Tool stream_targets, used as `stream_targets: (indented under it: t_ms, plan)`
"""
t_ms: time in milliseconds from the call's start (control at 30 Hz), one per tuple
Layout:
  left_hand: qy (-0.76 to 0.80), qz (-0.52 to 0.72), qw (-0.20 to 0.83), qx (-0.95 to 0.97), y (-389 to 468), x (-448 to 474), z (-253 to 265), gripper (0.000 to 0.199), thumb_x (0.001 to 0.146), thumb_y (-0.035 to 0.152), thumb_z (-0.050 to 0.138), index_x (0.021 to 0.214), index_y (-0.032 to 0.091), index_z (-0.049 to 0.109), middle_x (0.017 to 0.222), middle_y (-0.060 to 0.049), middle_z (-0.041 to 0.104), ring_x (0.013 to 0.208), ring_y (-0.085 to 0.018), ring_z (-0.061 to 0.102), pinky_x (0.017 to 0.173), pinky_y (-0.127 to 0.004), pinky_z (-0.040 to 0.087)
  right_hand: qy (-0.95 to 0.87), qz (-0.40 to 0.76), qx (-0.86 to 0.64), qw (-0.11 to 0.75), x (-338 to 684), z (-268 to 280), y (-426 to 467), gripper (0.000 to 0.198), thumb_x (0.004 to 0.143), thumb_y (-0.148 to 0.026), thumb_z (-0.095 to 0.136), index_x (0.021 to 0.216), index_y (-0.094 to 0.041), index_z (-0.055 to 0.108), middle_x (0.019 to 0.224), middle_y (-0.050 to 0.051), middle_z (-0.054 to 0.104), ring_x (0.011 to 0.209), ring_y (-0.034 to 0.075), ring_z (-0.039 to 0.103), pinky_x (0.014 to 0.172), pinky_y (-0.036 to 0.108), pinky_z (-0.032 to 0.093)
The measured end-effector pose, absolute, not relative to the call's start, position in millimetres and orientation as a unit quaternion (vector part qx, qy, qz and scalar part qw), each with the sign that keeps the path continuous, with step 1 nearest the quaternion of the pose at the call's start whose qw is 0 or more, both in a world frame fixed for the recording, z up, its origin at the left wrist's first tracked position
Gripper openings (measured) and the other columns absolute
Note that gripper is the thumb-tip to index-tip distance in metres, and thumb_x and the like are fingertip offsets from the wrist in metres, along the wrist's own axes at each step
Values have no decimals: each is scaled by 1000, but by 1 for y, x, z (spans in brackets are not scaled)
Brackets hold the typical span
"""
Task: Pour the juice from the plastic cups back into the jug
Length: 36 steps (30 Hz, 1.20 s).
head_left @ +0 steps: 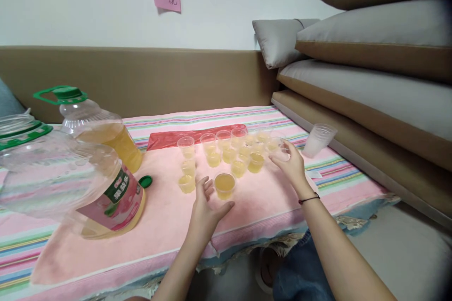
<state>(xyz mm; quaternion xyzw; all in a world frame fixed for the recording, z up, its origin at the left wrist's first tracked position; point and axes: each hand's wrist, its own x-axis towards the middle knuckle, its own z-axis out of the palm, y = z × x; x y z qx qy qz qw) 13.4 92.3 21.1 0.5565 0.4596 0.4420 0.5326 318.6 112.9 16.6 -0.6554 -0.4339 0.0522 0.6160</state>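
Two big clear plastic bottles (120,202) stand left of your left hand (205,215), spread open beside one round clear cup of yellow liquid (225,186); your right hand (294,165) pinches one clear plastic cup (276,144), one translucent cup stack (318,140) to its right.

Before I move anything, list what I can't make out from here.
All in the head view:
Back cups: exact count, because their clear walls overlap.
Left hand: whether it touches the front cup; any gap is too small to tell.
Cup stack: number nested, rims too blurred.
Far bottle: lower part, behind the near bottle.
Near bottle: left side, cut off by the picture's left edge.
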Motion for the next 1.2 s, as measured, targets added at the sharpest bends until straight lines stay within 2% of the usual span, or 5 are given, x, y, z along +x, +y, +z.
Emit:
stream_targets:
  t_ms: [233, 500, 800, 1000, 1200]
  plan:
    - [452, 443, 533, 561, 100, 13, 18, 94, 53, 42, 89, 129, 22, 38, 134, -19, 56, 129, -33, 57, 113, -54, 41, -377, 162, -591, 695, 324, 18, 109, 59, 60, -48, 83, 108, -23, 58, 118, 10, 66, 107, 27, 66, 93, 45, 55]
    - [459, 440, 508, 581, 107, 10, 16, 94, 55, 48, 88, 129, 22, 37, 134, -18, 55, 127, -33, 58, 114, -57, 41, -325, 59, -565, 756, 398, 66, 95, 66, 59, -46, 84, 114, -19, 62, 111, 9, 69, 108, 27, 65, 105, 49, 47]
    - [475, 412, 522, 577, 119, -4, 5, 98, 55, 47, 92, 132, 25, 36, 143, -18, 49, 129, -33, 58, 115, -57, 42, -279, 54, -589, 756, 503, 101, 114, 53, 47, -35, 85, 92, -19, 63, 107, 10, 69, 109, 27, 63, 98, 45, 50]
    - [494, 412, 513, 569, 121, 0, 2, 101, 51, 49, 92, 132, 25, 38, 144, -16, 50, 129, -34, 58, 114, -56, 44, -281, 77, -630, 720, 508, 63, 114, 64, 48, -47, 88, 101, -21, 66, 120, 12, 68, 116, 31, 61, 99, 46, 50]
    - [495, 404, 503, 582, 117, 4, 4, 99, 54, 48, 91, 133, 25, 38, 143, -16, 51, 128, -34, 58, 112, -56, 46, -304, 52, -670, 675, 516, 58, 110, 79, 58, -56, 84, 126, -24, 59, 136, 15, 58, 126, 33, 56, 101, 46, 50]
